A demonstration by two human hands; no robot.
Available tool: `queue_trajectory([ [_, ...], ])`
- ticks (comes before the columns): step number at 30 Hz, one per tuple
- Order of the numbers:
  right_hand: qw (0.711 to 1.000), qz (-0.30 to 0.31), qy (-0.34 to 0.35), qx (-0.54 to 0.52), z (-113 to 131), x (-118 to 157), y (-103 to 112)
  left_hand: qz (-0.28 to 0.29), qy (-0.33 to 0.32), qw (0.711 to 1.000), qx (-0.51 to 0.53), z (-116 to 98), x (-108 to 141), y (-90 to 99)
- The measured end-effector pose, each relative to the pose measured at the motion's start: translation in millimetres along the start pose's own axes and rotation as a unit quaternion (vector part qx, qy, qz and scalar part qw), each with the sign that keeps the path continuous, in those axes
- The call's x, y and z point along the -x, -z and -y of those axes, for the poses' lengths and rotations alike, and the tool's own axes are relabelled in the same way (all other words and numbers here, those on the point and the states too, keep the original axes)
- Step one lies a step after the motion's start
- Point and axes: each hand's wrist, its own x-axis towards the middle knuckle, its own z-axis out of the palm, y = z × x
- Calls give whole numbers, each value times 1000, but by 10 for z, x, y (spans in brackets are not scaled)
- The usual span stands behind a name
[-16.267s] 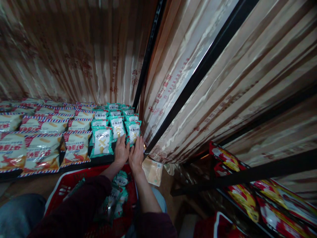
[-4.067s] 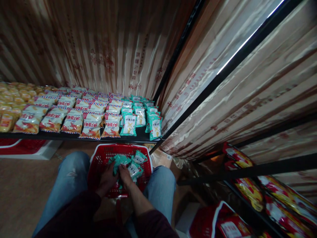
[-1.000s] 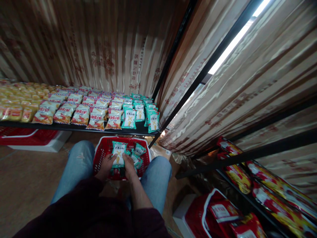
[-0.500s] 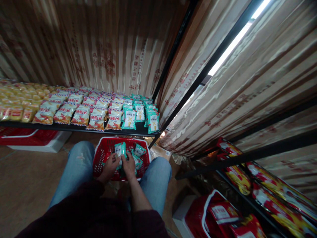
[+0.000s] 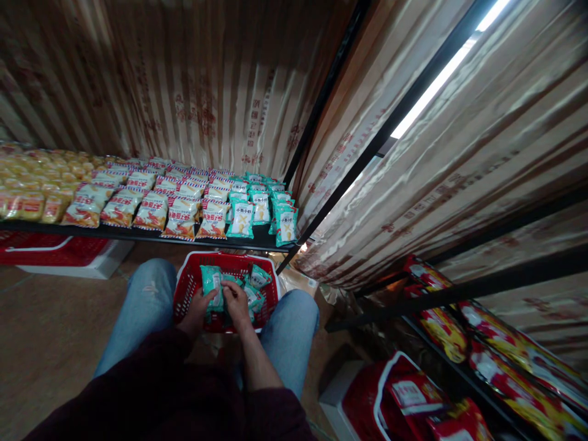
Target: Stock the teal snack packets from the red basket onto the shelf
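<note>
A teal and white snack bag (image 5: 211, 278) is held upright over the red basket (image 5: 184, 278), between my knees. My left hand (image 5: 198, 308) is closed on its lower part, thumb across the front. Beside the bag's right edge is my right hand (image 5: 237, 304), fingers bent and pinched together; whether they grip that edge or something small is hard to make out. Several more teal snack bags (image 5: 254, 296) lie in the basket, partly hidden behind my right hand.
Ahead, a black shelf (image 5: 151, 237) carries rows of teal bags (image 5: 241, 219), orange and white snack bags (image 5: 177, 217) and yellow packs (image 5: 30, 205). A second red basket (image 5: 68, 251) sits under it at left. At right are red bags (image 5: 408, 392) in another basket and a slanting black bar (image 5: 450, 285).
The teal snack bag has moved slightly left and turned, so its printed front no longer faces me. My left hand went with it; my right hand stays at its right side.
</note>
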Motion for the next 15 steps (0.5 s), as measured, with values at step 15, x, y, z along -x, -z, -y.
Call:
queue_trajectory([
  [15, 997, 13, -75, 32, -108, -19, 22, -14, 30, 998, 45, -118, 35, 51],
])
